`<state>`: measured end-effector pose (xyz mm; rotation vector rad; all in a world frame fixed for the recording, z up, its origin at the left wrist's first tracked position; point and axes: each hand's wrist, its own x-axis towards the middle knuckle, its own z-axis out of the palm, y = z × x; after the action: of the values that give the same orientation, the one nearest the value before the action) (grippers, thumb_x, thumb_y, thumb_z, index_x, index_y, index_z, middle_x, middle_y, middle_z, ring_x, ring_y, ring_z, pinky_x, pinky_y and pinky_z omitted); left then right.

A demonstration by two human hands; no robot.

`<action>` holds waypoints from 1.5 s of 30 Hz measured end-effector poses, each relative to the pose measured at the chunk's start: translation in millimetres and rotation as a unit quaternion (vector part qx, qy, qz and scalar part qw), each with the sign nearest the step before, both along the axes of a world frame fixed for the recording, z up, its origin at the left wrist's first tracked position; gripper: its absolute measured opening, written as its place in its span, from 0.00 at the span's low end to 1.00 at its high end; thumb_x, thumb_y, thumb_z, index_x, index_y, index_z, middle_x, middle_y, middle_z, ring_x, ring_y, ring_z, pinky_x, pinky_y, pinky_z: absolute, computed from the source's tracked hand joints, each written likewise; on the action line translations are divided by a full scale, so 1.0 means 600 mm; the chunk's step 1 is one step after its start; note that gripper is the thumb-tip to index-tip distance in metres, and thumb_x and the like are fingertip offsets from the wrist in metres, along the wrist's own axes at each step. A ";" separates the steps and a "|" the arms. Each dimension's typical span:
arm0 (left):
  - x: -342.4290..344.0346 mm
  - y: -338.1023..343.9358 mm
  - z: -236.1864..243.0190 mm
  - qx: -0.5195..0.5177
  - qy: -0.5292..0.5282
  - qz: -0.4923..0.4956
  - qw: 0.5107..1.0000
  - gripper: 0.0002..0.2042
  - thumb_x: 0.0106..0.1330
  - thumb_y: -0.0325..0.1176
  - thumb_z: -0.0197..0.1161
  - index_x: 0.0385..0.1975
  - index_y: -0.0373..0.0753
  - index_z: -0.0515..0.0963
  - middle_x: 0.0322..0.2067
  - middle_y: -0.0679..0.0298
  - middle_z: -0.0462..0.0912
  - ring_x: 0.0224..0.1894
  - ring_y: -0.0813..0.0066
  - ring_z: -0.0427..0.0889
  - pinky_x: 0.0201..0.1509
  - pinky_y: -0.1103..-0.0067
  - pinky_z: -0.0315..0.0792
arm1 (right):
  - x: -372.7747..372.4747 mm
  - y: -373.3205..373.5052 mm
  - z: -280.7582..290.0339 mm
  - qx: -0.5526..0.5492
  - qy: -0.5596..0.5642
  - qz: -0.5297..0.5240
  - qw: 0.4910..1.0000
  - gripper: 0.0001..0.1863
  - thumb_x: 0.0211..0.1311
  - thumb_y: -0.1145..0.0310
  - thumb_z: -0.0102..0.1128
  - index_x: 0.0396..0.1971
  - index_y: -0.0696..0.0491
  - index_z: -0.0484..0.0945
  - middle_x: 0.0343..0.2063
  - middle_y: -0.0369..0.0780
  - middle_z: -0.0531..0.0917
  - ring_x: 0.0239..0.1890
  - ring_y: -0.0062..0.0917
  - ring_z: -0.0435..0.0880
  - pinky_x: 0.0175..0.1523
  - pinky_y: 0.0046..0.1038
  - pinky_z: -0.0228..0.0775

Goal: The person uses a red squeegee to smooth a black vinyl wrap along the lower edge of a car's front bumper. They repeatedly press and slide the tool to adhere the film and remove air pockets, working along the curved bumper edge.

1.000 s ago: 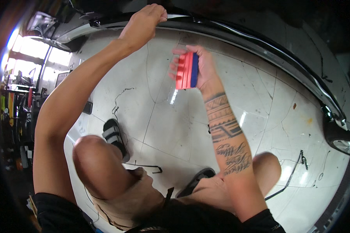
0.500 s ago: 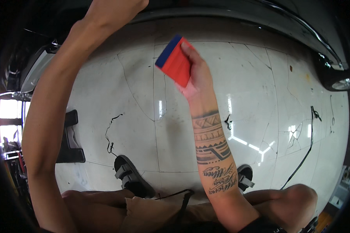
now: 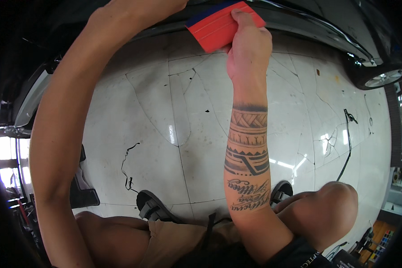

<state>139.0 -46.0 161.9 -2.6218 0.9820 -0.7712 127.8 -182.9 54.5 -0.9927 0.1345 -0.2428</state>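
Observation:
A flat red squeegee (image 3: 216, 30) with a dark blue strip along one edge is held in my right hand (image 3: 251, 47). The thumb presses on its face, and the other fingers are mostly hidden behind it. Its blue edge points up toward the glossy black car body (image 3: 299, 24) at the top of the view; whether it touches is hard to tell. My left arm reaches up along the left side. Only the wrist and back of my left hand (image 3: 158, 6) show at the upper rim, close to the car, and its fingers are out of sight.
Below the car runs a glossy white tiled floor (image 3: 152, 111) with cracks. Thin black strips (image 3: 347, 143) lie on it at left and right. A car wheel (image 3: 384, 78) stands at the far right. At the left lies a dark mat (image 3: 85, 197).
My right hand has moved up and slightly right with the squeegee, bringing it against the car's outline and turning it flatter. My left hand has shifted a little right.

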 end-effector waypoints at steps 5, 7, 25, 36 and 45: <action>0.020 -0.010 0.003 0.022 0.001 0.006 1.000 0.02 0.53 0.26 0.64 0.23 0.36 0.83 0.26 0.53 0.84 0.34 0.55 0.85 0.37 0.66 0.78 | -0.010 0.006 0.012 0.014 -0.015 0.073 0.997 0.16 0.66 0.68 0.53 0.26 0.67 0.75 0.24 0.46 0.82 0.24 0.36 0.87 0.22 0.37 0.85; 0.005 -0.005 0.016 0.032 -0.014 0.005 0.999 0.03 0.53 0.25 0.64 0.23 0.36 0.83 0.26 0.52 0.84 0.34 0.55 0.85 0.37 0.66 0.78 | -0.001 0.026 0.008 0.031 -0.055 0.105 0.992 0.16 0.68 0.68 0.52 0.26 0.66 0.75 0.23 0.46 0.81 0.23 0.34 0.86 0.22 0.36 0.85; -0.035 0.018 0.076 -0.037 0.092 -0.024 0.995 0.09 0.63 0.24 0.62 0.39 0.28 0.85 0.32 0.47 0.87 0.33 0.59 0.88 0.39 0.73 0.80 | 0.013 0.144 -0.001 0.000 -0.072 -0.028 0.997 0.16 0.71 0.69 0.47 0.27 0.65 0.74 0.23 0.45 0.80 0.20 0.32 0.83 0.21 0.34 0.84; -0.040 0.026 0.076 -0.082 0.034 -0.018 0.996 0.05 0.60 0.25 0.67 0.32 0.30 0.85 0.26 0.51 0.86 0.25 0.64 0.86 0.32 0.76 0.78 | -0.008 0.230 0.003 0.036 -0.087 -0.010 0.995 0.18 0.75 0.65 0.44 0.31 0.66 0.70 0.24 0.45 0.79 0.21 0.34 0.84 0.25 0.40 0.86; 0.014 0.066 0.011 -0.020 0.007 -0.032 0.999 0.15 0.62 0.28 0.68 0.48 0.39 0.82 0.42 0.60 0.84 0.45 0.65 0.83 0.48 0.72 0.75 | 0.032 0.003 0.027 0.182 -0.027 -0.083 0.980 0.16 0.74 0.66 0.41 0.36 0.66 0.68 0.28 0.50 0.79 0.24 0.42 0.85 0.25 0.41 0.87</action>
<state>147.4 -6.3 168.7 -2.6447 1.0696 -0.7944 147.1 -181.0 70.7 -0.6110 0.2045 -0.3822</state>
